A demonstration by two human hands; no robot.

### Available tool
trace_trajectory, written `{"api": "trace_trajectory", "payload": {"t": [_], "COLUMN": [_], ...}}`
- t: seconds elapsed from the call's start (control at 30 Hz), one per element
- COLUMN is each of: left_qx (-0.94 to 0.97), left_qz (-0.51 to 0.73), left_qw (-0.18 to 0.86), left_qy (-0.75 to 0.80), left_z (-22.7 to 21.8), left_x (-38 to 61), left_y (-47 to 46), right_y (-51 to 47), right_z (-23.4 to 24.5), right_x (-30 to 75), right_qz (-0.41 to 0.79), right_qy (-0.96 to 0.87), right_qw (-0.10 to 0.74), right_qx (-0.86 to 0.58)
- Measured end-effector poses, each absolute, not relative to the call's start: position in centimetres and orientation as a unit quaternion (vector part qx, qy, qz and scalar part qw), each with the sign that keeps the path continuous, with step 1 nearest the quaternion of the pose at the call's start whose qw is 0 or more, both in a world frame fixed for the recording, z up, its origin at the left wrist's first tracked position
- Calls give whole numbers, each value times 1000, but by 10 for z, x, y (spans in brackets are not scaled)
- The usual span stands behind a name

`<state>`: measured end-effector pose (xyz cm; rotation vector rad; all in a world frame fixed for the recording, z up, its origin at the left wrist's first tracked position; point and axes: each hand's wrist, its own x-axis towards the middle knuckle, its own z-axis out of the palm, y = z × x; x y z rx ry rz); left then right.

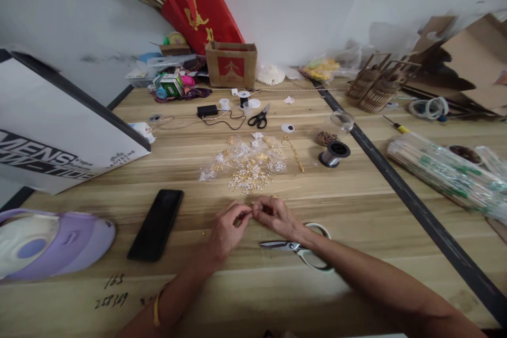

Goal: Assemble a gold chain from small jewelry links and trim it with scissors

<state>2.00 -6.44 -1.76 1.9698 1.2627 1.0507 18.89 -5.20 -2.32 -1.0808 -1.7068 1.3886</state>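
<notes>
My left hand (230, 226) and my right hand (276, 215) meet fingertip to fingertip above the wooden table, each closed in a pinch. Whatever sits between the fingertips is too small to name. Just beyond them lies a pile of tiny gold and silver jewelry findings (250, 175), partly on clear plastic bags (241, 152). Light-handled scissors (291, 246) rest beneath my right wrist, blades pointing left. A gold chain (293, 154) lies to the right of the pile. Near my left forearm is a black phone (156, 225).
A wire spool (335, 153) and a jar of beads (331, 129) stand right of the pile. Black scissors (259, 116) lie farther back. At left are a white box (67, 132) and a purple-and-white container (67, 245). Packaged sticks (447, 169) lie at right.
</notes>
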Motion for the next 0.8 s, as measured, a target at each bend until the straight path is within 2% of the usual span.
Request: {"api": "trace_trajectory", "payload": {"t": [0.17, 0.37, 0.8], "left_qx": [757, 739, 612], "left_qz": [391, 368, 297], "left_qw": [262, 299, 542], "left_qy": [453, 478, 493], "left_z": [-21, -15, -15], "left_x": [18, 20, 10], "left_y": [-63, -63, -52], "right_y": [-52, -53, -51], "right_z": [-21, -19, -15], "right_x": [189, 189, 193], "right_qz": [532, 525, 389], "right_qy": [-656, -662, -772], "right_qw": [336, 338, 333], "right_qx": [-417, -415, -376]}}
